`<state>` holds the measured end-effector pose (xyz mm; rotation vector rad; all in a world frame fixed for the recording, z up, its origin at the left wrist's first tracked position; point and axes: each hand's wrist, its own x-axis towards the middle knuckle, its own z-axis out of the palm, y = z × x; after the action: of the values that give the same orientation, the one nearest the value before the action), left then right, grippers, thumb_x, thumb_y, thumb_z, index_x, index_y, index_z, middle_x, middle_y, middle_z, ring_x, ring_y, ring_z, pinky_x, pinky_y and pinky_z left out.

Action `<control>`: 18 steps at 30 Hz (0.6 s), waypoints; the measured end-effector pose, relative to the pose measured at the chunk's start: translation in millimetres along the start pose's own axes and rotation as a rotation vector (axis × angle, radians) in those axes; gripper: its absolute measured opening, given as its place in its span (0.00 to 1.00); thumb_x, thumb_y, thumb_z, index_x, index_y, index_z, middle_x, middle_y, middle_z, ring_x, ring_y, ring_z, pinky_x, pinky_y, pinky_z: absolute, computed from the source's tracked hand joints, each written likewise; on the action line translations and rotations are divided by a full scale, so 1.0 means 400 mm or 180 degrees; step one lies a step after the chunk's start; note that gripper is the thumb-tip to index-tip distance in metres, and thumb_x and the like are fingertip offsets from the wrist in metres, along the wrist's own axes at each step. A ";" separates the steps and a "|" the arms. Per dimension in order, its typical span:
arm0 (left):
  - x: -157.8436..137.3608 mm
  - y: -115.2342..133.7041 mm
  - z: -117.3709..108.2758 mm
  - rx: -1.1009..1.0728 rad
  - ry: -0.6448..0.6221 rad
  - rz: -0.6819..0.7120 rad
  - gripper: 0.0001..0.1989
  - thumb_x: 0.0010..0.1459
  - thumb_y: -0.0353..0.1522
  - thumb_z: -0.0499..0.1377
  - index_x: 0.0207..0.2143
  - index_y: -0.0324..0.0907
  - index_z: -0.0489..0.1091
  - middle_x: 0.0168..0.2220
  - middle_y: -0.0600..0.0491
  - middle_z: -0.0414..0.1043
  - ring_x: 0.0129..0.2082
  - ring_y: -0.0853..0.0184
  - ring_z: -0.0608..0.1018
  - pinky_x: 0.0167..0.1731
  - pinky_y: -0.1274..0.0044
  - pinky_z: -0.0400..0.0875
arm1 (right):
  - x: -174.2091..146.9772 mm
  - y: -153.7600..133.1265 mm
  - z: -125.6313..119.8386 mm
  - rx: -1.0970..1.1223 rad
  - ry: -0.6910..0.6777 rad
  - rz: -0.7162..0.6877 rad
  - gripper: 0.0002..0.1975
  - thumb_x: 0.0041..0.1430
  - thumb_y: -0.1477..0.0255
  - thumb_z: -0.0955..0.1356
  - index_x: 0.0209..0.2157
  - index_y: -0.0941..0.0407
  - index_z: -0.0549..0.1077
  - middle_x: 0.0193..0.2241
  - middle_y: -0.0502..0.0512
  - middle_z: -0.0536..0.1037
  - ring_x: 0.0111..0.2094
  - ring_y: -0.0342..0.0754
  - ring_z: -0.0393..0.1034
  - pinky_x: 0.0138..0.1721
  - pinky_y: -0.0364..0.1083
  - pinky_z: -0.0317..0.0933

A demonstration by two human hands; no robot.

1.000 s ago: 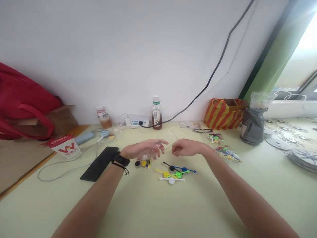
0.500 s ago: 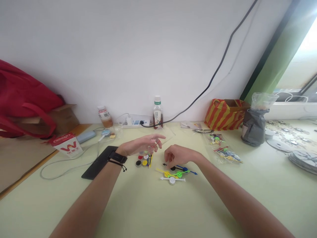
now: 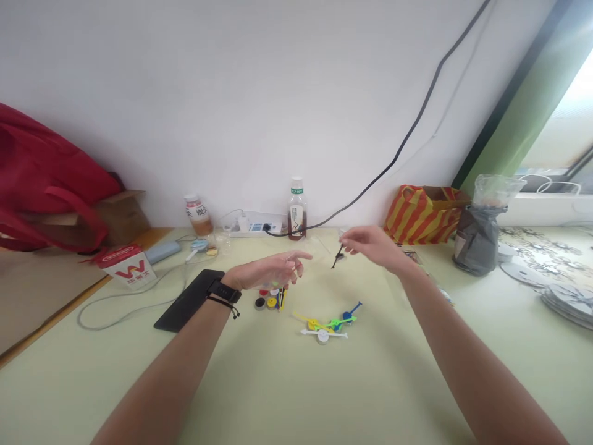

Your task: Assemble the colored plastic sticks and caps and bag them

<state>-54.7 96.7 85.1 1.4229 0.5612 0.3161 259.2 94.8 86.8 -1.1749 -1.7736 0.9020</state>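
My right hand is raised over the table, its fingertips pinching a black arrow spinner with a round base that hangs downward. My left hand is bent at the left, its fingers around what looks like a clear plastic bag, partly hidden by the palm. Below the right hand lie a white arrow spinner, a yellow one, a green one and a blue one, close together. Under my left hand are several round pieces, among them a yellow disc and a black disc, beside thin coloured sticks.
A bottle and a power strip stand by the wall. A black tablet-like slab lies under my left wrist. On the right are a striped bag, a grey bag and stacked discs.
My right hand has lifted the black spinner from the group and carried it up and away to the right. The blue spinner has turned. My left hand stays nearly still.
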 end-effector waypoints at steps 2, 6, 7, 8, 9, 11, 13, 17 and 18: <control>0.006 -0.007 0.002 -0.0065 -0.0017 -0.0033 0.27 0.63 0.42 0.62 0.63 0.47 0.65 0.43 0.50 0.65 0.39 0.65 0.71 0.35 0.75 0.64 | -0.003 -0.013 -0.034 0.0282 0.0651 -0.0095 0.17 0.55 0.56 0.76 0.36 0.57 0.81 0.31 0.57 0.82 0.34 0.49 0.78 0.40 0.48 0.74; 0.018 -0.025 0.005 -0.0072 -0.0031 -0.0051 0.26 0.64 0.41 0.61 0.63 0.48 0.66 0.45 0.49 0.66 0.41 0.64 0.72 0.38 0.75 0.65 | -0.010 -0.043 -0.048 0.0848 0.1233 -0.0165 0.19 0.50 0.58 0.79 0.37 0.57 0.81 0.31 0.57 0.83 0.33 0.49 0.79 0.39 0.48 0.75; 0.020 -0.029 0.007 -0.0049 -0.0028 -0.0044 0.25 0.65 0.41 0.61 0.63 0.49 0.65 0.46 0.49 0.66 0.41 0.64 0.72 0.39 0.74 0.65 | -0.011 -0.051 -0.041 0.0866 0.1239 -0.0157 0.19 0.49 0.59 0.79 0.36 0.57 0.82 0.31 0.57 0.83 0.32 0.49 0.79 0.38 0.48 0.75; 0.023 -0.032 0.009 -0.0027 -0.0027 -0.0026 0.25 0.65 0.41 0.61 0.63 0.49 0.65 0.46 0.49 0.66 0.41 0.64 0.72 0.39 0.74 0.65 | -0.012 -0.059 -0.031 0.0834 0.1210 -0.0139 0.18 0.48 0.59 0.79 0.36 0.58 0.82 0.30 0.58 0.83 0.31 0.49 0.78 0.37 0.47 0.75; 0.026 -0.034 0.012 -0.0013 -0.0029 0.0005 0.25 0.65 0.41 0.61 0.63 0.49 0.66 0.46 0.49 0.66 0.40 0.64 0.72 0.39 0.75 0.66 | -0.013 -0.066 -0.019 0.0762 0.1145 -0.0115 0.17 0.48 0.60 0.79 0.35 0.58 0.82 0.29 0.58 0.83 0.30 0.48 0.78 0.35 0.47 0.75; 0.032 -0.037 0.018 -0.0016 -0.0051 0.0085 0.25 0.65 0.41 0.61 0.62 0.48 0.66 0.45 0.49 0.66 0.39 0.65 0.71 0.38 0.75 0.66 | -0.014 -0.078 0.007 0.0597 0.0954 -0.0052 0.16 0.48 0.61 0.79 0.33 0.58 0.82 0.28 0.57 0.83 0.25 0.45 0.74 0.27 0.44 0.71; 0.039 -0.038 0.025 -0.0059 -0.0086 0.0163 0.25 0.64 0.41 0.62 0.61 0.47 0.66 0.45 0.49 0.66 0.39 0.65 0.71 0.38 0.75 0.66 | -0.016 -0.086 0.034 0.0486 0.0741 0.0044 0.15 0.49 0.61 0.78 0.33 0.58 0.82 0.26 0.56 0.82 0.19 0.42 0.67 0.20 0.42 0.63; 0.048 -0.037 0.034 -0.0102 -0.0169 0.0234 0.26 0.62 0.43 0.62 0.60 0.46 0.67 0.45 0.49 0.65 0.39 0.65 0.70 0.37 0.76 0.67 | -0.019 -0.093 0.080 0.0341 0.0393 0.0203 0.14 0.50 0.61 0.76 0.32 0.58 0.82 0.28 0.56 0.83 0.16 0.38 0.60 0.16 0.41 0.54; 0.049 -0.036 0.036 -0.0096 -0.0179 0.0238 0.26 0.62 0.43 0.62 0.61 0.46 0.67 0.45 0.49 0.65 0.39 0.65 0.71 0.38 0.75 0.67 | -0.019 -0.092 0.090 0.0288 0.0343 0.0204 0.13 0.51 0.62 0.76 0.32 0.58 0.82 0.28 0.56 0.83 0.17 0.39 0.61 0.16 0.41 0.54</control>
<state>-32.2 92.9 68.0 1.4215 0.4564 0.3415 215.4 71.8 102.3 -1.2051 -1.6010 0.9289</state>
